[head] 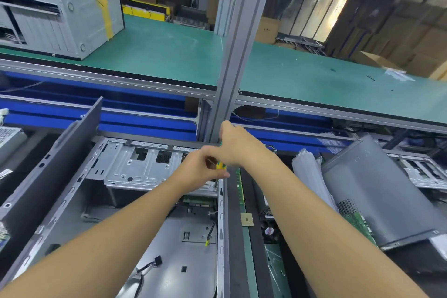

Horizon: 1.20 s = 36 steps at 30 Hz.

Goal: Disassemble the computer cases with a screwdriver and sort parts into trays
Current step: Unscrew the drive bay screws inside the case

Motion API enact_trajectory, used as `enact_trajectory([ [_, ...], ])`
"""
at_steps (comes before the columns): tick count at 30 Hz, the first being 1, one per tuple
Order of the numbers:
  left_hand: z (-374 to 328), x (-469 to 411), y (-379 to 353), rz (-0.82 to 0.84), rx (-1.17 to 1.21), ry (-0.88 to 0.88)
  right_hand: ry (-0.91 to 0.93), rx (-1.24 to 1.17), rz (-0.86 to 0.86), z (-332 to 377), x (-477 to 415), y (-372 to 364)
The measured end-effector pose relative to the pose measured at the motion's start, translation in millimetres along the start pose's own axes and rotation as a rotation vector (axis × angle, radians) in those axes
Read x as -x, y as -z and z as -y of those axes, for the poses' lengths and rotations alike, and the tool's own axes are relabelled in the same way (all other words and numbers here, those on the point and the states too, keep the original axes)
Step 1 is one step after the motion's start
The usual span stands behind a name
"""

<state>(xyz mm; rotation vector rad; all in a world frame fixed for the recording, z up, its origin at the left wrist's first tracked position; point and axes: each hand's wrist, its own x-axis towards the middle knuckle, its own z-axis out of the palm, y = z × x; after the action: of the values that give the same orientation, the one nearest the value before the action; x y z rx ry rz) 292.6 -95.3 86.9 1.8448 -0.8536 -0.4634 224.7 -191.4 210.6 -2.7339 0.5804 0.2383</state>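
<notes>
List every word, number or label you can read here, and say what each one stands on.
No text is readable in this view.
On the cardboard box: dark marks, too blurred to read.
On the fan: a red and white sticker, print too small.
On the white sticker at the left edge: blurred.
On the screwdriver handle: no print visible.

Open computer case (150,237) lies front centre-left; a side panel (48,164) stands along its left side. Left hand (198,169) and right hand (235,145) hold the screwdriver (220,166) over the case's far right rail. Right of the case lie a chip (247,219) and a fan (268,231); farther right, a cover (377,191) leans over a circuit board (361,224). Behind, an upper shelf (169,51) carries a second case (67,19) at left.
</notes>
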Motion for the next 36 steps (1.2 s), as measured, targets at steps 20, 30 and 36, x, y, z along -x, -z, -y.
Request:
enact_trajectory([
  [20, 27, 16, 4, 0.112, -0.586, -0.046, 0.058, -0.065, -0.123, -6, -3, 14],
  [30, 20, 3, -15, 0.109, -0.699, -0.023, 0.055, -0.155, -0.228, -18, 1, 27],
  [36, 15, -5, -19, 0.2, -0.886, -0.058, 0.036, -0.187, -0.251, -25, 4, 30],
])
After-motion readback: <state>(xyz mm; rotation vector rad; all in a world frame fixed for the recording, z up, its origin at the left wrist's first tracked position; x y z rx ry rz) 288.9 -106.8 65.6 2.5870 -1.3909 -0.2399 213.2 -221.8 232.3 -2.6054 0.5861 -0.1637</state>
